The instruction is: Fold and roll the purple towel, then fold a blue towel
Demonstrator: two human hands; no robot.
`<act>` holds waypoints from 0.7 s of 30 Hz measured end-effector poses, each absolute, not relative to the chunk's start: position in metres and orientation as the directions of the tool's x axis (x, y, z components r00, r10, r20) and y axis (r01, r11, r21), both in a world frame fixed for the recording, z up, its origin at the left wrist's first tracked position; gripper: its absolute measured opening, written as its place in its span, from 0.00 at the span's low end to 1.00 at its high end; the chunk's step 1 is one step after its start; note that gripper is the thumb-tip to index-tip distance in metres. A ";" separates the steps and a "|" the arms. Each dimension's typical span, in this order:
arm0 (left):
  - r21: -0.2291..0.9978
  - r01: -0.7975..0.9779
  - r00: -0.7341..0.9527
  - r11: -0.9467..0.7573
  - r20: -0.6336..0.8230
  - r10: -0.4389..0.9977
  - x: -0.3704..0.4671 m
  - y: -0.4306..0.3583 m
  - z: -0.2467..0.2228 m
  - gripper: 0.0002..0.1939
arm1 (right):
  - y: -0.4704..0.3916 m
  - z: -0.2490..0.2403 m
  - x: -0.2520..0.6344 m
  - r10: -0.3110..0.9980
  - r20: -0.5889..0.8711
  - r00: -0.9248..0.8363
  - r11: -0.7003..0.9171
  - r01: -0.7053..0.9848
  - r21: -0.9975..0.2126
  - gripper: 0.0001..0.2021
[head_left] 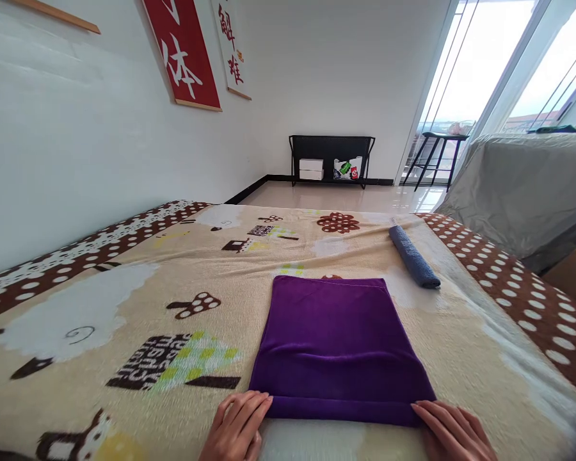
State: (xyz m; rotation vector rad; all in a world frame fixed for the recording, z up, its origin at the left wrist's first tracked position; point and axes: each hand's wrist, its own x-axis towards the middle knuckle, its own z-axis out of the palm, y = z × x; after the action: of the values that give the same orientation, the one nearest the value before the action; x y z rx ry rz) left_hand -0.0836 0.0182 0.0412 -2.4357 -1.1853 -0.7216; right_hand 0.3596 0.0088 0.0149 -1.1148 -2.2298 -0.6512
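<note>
A purple cloth (336, 326), probably a towel with a soft velvety face, lies spread on the patterned blanket (249, 288). Its near edge is turned over in a narrow straight band. My left hand (237, 422) grips the left end of that band, fingers together on top and the thumb mostly hidden. At the band's right end my right hand (454, 429) does the same, its fingertips on the corner. Faint creases cross the middle of the cloth. Beyond its right far corner lies a rolled blue-grey towel (413, 256), touched by neither hand.
The bed's blanket has brown polka-dot borders. Past its far edge, a black rack (332, 150) with white boxes (311, 169) stands by the wall. On the right are a covered piece of furniture (532, 186), a black stool (436, 153) and a cardboard box (573, 278).
</note>
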 end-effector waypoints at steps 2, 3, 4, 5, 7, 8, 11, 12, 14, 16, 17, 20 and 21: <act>0.016 0.840 0.442 -0.543 0.561 0.700 -0.080 0.020 0.041 0.23 | 0.013 0.014 0.355 0.575 0.665 -0.477 0.514 0.843 0.159 0.12; 0.061 0.862 0.393 -0.504 0.549 0.738 -0.078 0.022 0.042 0.21 | 0.015 0.013 0.352 0.601 0.657 -0.455 0.492 0.858 0.145 0.11; 0.098 0.884 0.343 -0.456 0.527 0.778 -0.074 0.025 0.042 0.18 | 0.018 0.012 0.349 0.637 0.644 -0.425 0.461 0.879 0.124 0.10; 0.125 0.907 0.293 -0.401 0.496 0.817 -0.070 0.029 0.043 0.16 | 0.021 0.011 0.346 0.680 0.623 -0.388 0.421 0.902 0.102 0.08; 0.151 0.944 0.206 -0.292 0.421 0.883 -0.063 0.038 0.046 0.12 | 0.028 0.009 0.340 0.754 0.585 -0.299 0.320 0.945 0.071 0.06; 0.148 0.959 0.168 -0.243 0.397 0.902 -0.060 0.042 0.047 0.11 | 0.031 0.009 0.337 0.769 0.585 -0.258 0.271 0.960 0.067 0.06; 0.098 0.989 0.056 -0.110 0.438 0.897 -0.052 0.050 0.049 0.12 | 0.040 0.007 0.324 0.735 0.666 -0.130 0.120 0.991 0.062 0.07; 0.078 0.994 0.027 -0.074 0.484 0.875 -0.047 0.051 0.049 0.12 | 0.041 0.006 0.316 0.707 0.701 -0.092 0.082 0.995 0.048 0.08; 0.068 0.996 0.000 -0.050 0.586 0.810 -0.032 0.050 0.045 0.12 | 0.041 0.002 0.295 0.661 0.748 -0.051 0.092 0.996 -0.013 0.10; 0.100 0.988 0.024 -0.120 0.662 0.750 -0.008 0.047 0.037 0.13 | 0.040 -0.003 0.268 0.633 0.770 -0.086 0.241 0.966 -0.090 0.11; 0.126 0.977 0.042 -0.175 0.685 0.727 0.006 0.045 0.033 0.14 | 0.039 -0.007 0.254 0.619 0.778 -0.109 0.325 0.937 -0.127 0.13; 0.203 0.922 0.089 -0.330 0.718 0.690 0.043 0.041 0.022 0.14 | 0.038 -0.015 0.229 0.589 0.797 -0.129 0.448 0.874 -0.189 0.17; 0.223 0.903 0.099 -0.368 0.724 0.682 0.049 0.041 0.021 0.14 | 0.038 -0.017 0.229 0.586 0.795 -0.157 0.465 0.869 -0.170 0.17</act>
State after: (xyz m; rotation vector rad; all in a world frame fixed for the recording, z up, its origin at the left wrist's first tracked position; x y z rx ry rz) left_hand 0.0489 0.0405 0.0207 -2.1024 -1.5722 -1.1335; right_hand 0.2288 0.0383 -0.0168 -1.2247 -1.8556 -0.4157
